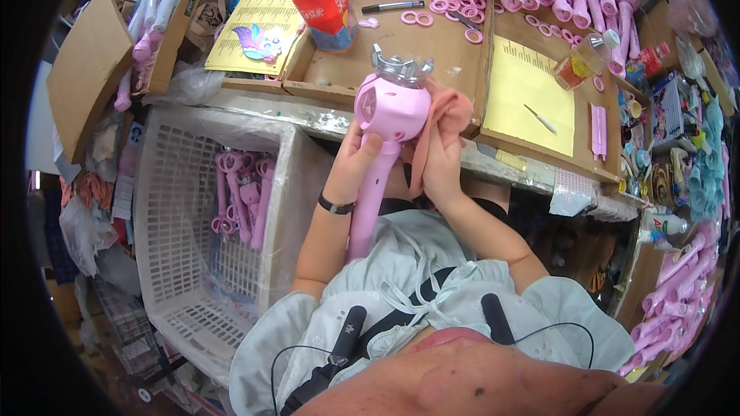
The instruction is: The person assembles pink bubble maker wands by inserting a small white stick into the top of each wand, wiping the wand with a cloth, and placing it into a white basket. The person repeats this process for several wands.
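A pink light stick with a round head and a silver crown on top stands tilted in front of my body, its handle pointing down to my lap. My left hand grips it just below the head, with the thumb lying across the neck. My right hand holds a salmon-coloured cloth against the right side of the head. Folds of the cloth partly hide the right fingers.
Ahead is a workbench with cardboard trays holding pink rings, a pen and yellow sheets. A red-labelled bottle stands behind the stick. To my left, a white plastic crate contains several pink sticks. More pink parts lie right.
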The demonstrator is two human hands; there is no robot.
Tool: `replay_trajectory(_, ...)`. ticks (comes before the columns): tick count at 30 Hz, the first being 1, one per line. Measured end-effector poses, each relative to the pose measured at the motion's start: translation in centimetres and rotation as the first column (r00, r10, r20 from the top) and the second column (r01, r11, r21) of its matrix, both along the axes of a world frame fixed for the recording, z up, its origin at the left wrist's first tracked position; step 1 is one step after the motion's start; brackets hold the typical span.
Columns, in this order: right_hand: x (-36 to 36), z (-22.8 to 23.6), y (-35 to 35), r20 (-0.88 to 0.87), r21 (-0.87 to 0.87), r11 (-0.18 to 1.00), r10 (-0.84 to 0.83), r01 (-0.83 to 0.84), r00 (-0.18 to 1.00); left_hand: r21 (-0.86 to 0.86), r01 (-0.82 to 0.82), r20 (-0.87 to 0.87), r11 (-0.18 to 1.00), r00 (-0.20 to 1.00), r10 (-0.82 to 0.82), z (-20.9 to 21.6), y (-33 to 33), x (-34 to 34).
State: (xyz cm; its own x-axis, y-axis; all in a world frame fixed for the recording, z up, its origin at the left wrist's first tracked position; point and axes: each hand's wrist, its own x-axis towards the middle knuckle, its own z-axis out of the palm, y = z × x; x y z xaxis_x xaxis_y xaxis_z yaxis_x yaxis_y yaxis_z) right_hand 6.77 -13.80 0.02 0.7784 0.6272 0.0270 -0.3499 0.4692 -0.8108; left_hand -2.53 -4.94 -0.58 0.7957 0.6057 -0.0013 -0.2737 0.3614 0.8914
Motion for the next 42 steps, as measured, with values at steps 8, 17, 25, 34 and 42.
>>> replay_trajectory(8, -0.2, -1.9, -1.6, -0.257, 0.085, 0.963, 0.269, -0.256, 0.928, -0.58, 0.667, 0.542, 0.467, 0.745, -0.39, -1.6, 0.4, -1.7)
replay_trajectory(17, 1.8, 0.9, -1.1, 0.328, -0.056, 0.995, 0.093, -0.079, 0.94, -0.171, 0.278, 0.172, 0.945, 0.953, -0.249, 0.5, 1.5, -1.7)
replay_trajectory(25, 11.2, 7.0, 3.2, 0.871, 0.03, 0.923, -0.213, 0.385, 0.443, -0.293, 0.289, 0.22, 0.911, 0.948, -0.23, 1.0, 0.9, -1.9)
replay_trajectory(34, 13.8, 1.7, -5.3, 0.675, -0.635, 0.696, 0.289, 0.335, 0.679, -0.549, 0.33, 0.306, 0.768, 0.934, -0.183, -0.7, 1.9, -2.5)
replay_trajectory(42, 20.3, 1.1, -14.9, 0.68, -0.67, 0.198, 0.549, 0.715, 0.486, -0.745, 0.26, 0.23, 0.615, 0.965, -0.129, -1.8, 2.1, -1.1)
